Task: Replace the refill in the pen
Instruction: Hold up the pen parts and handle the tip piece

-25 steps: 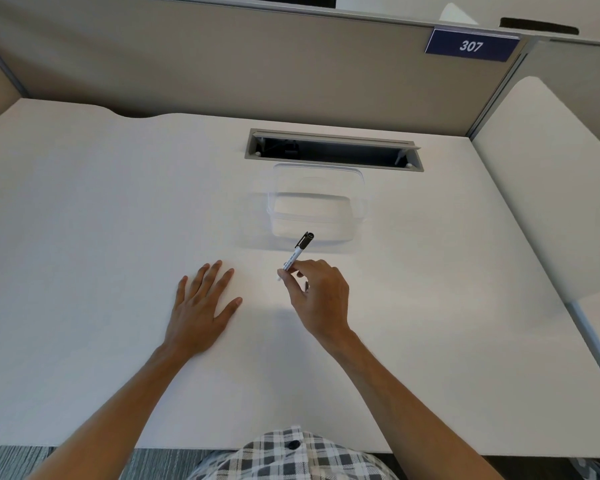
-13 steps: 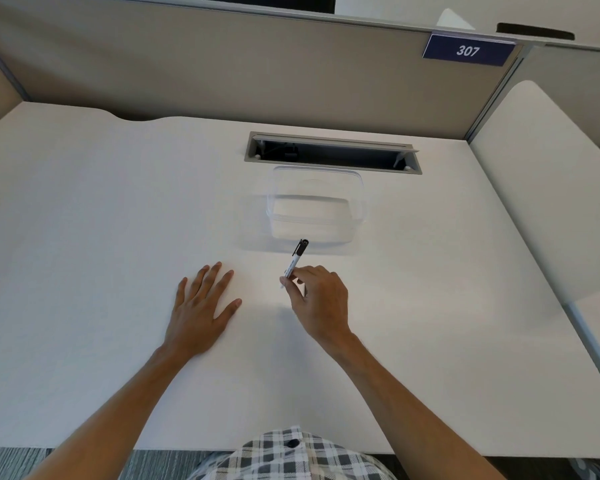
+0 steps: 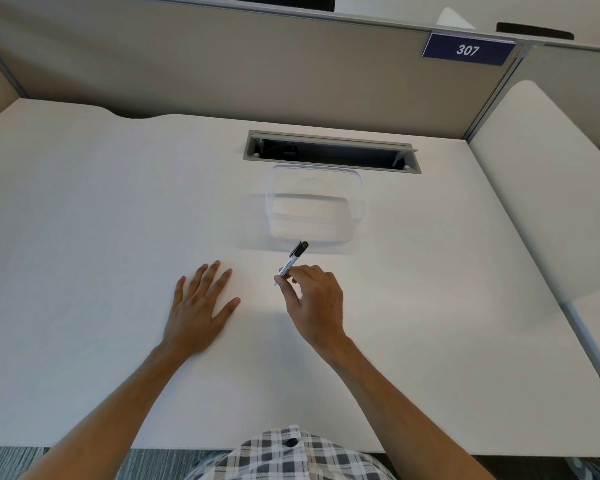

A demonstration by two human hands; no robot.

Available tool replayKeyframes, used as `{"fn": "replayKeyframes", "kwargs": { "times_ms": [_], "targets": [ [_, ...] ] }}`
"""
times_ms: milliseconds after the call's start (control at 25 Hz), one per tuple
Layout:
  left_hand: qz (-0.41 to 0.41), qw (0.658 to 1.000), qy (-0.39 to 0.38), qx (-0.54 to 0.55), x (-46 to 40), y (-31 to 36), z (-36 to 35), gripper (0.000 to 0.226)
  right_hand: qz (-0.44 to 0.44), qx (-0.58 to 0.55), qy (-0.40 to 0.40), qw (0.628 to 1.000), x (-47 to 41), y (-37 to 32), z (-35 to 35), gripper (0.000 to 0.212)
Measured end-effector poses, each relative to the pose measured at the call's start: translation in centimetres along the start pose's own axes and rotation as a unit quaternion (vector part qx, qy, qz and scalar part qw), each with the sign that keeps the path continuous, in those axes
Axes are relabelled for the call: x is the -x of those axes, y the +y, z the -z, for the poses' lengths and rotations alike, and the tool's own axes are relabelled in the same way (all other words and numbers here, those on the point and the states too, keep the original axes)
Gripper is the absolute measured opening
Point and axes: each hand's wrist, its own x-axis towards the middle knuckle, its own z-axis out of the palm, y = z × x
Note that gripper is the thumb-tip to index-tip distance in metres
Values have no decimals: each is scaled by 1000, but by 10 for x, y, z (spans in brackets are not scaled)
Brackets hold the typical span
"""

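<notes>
We find the pen point(image 3: 291, 262) pinched in the right hand point(image 3: 315, 303), capped and assembled, just short of the clear container point(image 3: 314, 206) — left hand point(image 3: 197, 308) flat, fingers spread, on the desk point(image 3: 84, 237). Refill work not yet begun — no spare refill visible.

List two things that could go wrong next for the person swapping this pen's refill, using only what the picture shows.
1. The right hand holds the white pen with the black cap by fingertips alone; while the left hand lies flat on the white desk, pulling it apart could make it slip.
2. Small parts may roll off, unless put in the clear plastic container.
</notes>
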Motion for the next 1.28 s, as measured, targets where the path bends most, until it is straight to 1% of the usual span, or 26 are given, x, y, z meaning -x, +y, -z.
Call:
{"fn": "replayKeyframes", "kwargs": {
  "times_ms": [160, 200, 280, 440, 560, 760, 960, 1160, 1280],
  "targets": [
    [-2, 1000, 2, 5, 1, 1, 1, 66, 4, 32, -96, 995, 15, 10, -16, 14],
    [-2, 1000, 3, 5, 1, 1, 1, 66, -2, 30, -108, 994, 14, 11, -16, 15],
    [-2, 1000, 3, 6, 1, 1, 1, 66, -8, 25, -96, 995, 8, 8, -13, 16],
    [-1, 1000, 0, 1, 0, 0, 0, 66, -9, 13, -40, 999, -1, 1, 0, 14],
    [-1, 1000, -2, 2, 0, 0, 1, 66, -15, 4, -26, 1000, -6, -4, 9, 12],
    [1, 1000, -8, 0, 0, 1, 2, 67, -92, -59, -61, 992, -17, -9, 20, 15],
    [3, 1000, -11, -2, 0, 1, 3, 68, -136, -102, -49, 984, -31, -10, 27, 16],
    [1, 1000, -14, 4, 1, 1, 4, 68, -146, -157, -29, 976, -44, -10, 36, 12],
    [0, 1000, -5, 20, 1, 2, 5, 69, -153, -179, -38, 971, -45, -7, 39, 13]
  ]
}}
